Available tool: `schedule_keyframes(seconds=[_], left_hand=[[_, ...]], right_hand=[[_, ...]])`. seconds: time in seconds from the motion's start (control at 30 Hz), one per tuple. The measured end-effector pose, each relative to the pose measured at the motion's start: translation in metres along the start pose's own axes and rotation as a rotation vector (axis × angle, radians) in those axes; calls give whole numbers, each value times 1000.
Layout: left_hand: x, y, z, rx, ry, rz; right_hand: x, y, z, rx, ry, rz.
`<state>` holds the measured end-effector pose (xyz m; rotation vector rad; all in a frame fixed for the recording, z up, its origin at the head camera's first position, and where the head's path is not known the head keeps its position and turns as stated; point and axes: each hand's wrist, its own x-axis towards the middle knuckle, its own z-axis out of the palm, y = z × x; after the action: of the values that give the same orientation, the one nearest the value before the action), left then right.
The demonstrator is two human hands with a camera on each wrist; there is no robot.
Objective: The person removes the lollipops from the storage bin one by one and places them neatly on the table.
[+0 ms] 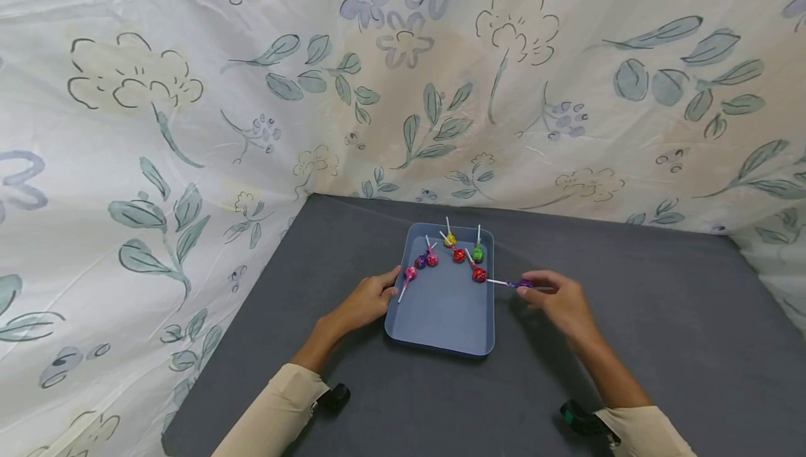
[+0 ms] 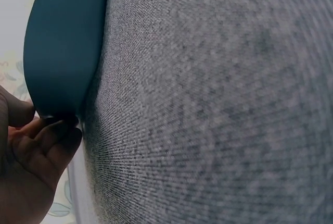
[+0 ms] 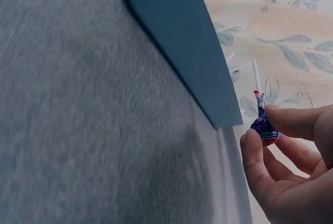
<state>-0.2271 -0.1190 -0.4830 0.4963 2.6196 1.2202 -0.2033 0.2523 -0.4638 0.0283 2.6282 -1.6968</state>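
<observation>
My left hand grips the left rim of a blue-grey tray, thumb at the edge and fingers curled under it. Just off the tray's right side, my right hand pinches a purple-wrapped lollipop by its candy end. Its white stick points left, toward the tray. Inside the tray lie several lollipops: a pink one by the left wall, a purple one against another pink one, a yellow one, a green one and two red ones.
The tray lies on a dark grey cloth-covered table. Behind and to the left hangs a white floral curtain, which meets the table's far edge. Dark wrist cameras sit at both beige sleeves.
</observation>
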Motion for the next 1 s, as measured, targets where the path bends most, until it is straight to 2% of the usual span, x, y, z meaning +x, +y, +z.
schedule_keyframes(seconds=[0.7, 1.0], left_hand=[[-1, -2, -1, 5, -8, 11], [0, -3, -1, 5, -13, 9]], right_hand=[[3, 30, -31, 11, 64, 31], [7, 40, -43, -20, 86, 40]])
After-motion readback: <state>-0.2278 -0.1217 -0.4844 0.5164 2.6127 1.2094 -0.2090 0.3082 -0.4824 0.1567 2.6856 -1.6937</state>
